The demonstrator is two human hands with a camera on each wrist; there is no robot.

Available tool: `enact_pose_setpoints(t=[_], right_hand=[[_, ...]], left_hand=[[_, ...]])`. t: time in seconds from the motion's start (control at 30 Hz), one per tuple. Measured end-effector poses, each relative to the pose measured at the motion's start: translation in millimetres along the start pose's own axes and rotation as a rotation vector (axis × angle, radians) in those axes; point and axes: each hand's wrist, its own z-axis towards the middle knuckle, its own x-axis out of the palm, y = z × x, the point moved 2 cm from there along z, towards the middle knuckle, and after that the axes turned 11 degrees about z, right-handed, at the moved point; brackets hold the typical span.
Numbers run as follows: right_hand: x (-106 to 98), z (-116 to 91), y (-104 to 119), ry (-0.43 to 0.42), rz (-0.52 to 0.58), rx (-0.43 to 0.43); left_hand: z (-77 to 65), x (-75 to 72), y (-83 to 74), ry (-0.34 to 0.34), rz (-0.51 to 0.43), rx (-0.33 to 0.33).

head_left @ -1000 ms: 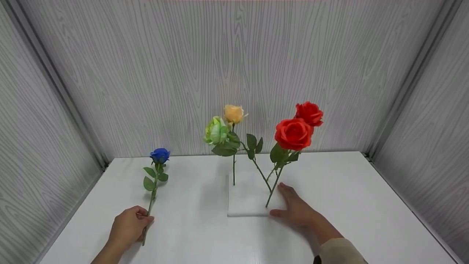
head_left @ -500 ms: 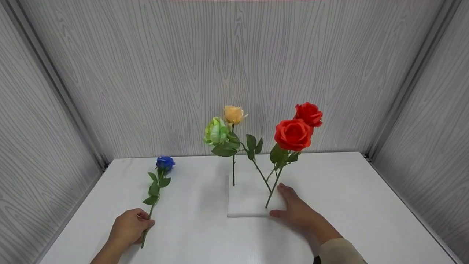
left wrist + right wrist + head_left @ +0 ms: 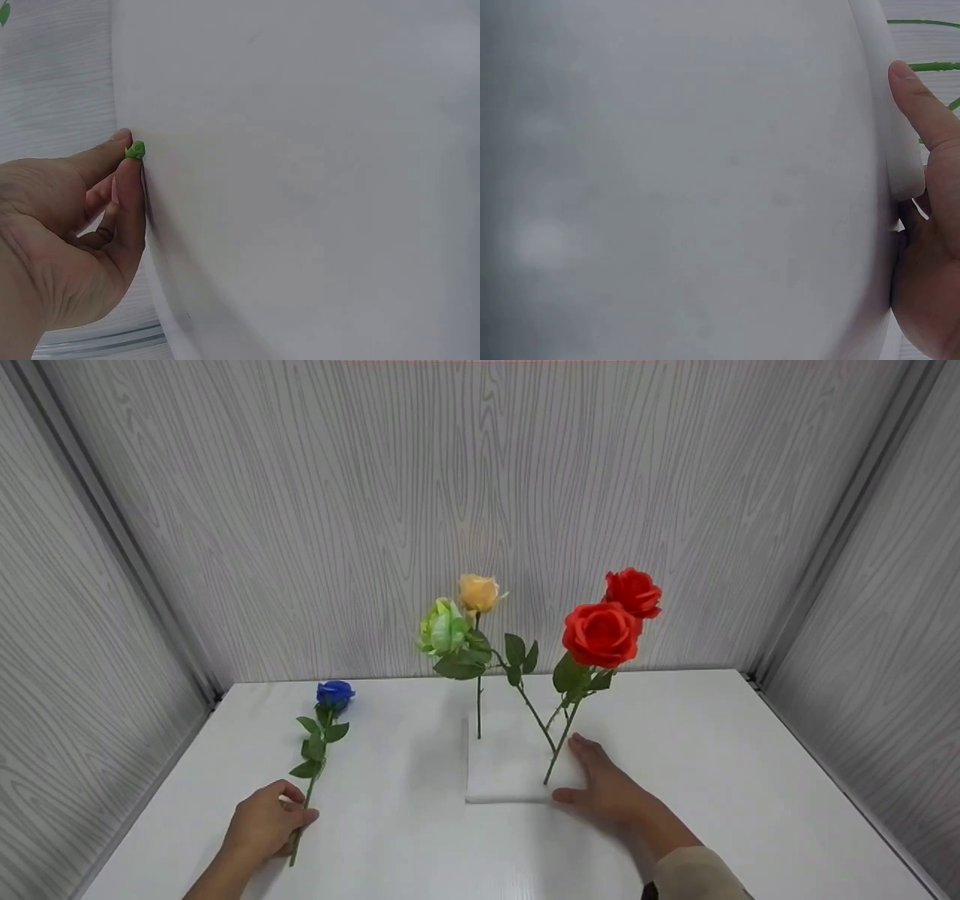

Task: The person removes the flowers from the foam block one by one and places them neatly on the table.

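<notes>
The left hand [image 3: 264, 819] has its fingers clamped on the lower stem of a blue rose [image 3: 335, 695] at the bench's [image 3: 390, 832] left side. The right hand [image 3: 611, 793], thumb and forefinger apart, touches a white block [image 3: 504, 776] bearing 4 flowers [image 3: 600, 635].

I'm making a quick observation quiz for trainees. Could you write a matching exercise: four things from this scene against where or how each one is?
Things:
1. left hand
2. right hand
3. front red flower
4. blue flower

Places and states:
A. held by its stem
B. at the edge of the white block
C. pinching a stem
D. rising from the white block

Pairs: 1-C, 2-B, 3-D, 4-A
</notes>
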Motion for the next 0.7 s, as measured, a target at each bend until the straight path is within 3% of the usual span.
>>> enact_pose_setpoints(t=[0.17,0.3,0.7], right_hand=[[0.2,0.3,-1.8,-0.006,-0.022,-0.007],[1.3,0.0,-0.4,-0.013,-0.022,-0.009],[0.1,-0.8,2.1,-0.007,-0.03,0.028]], left_hand=[[1.7,0.3,1.0,0.025,-0.006,-0.016],[2.2,1.6,2.7,0.014,0.014,0.01],[-1.8,-0.8,-10.4,-0.018,0.154,0.028]])
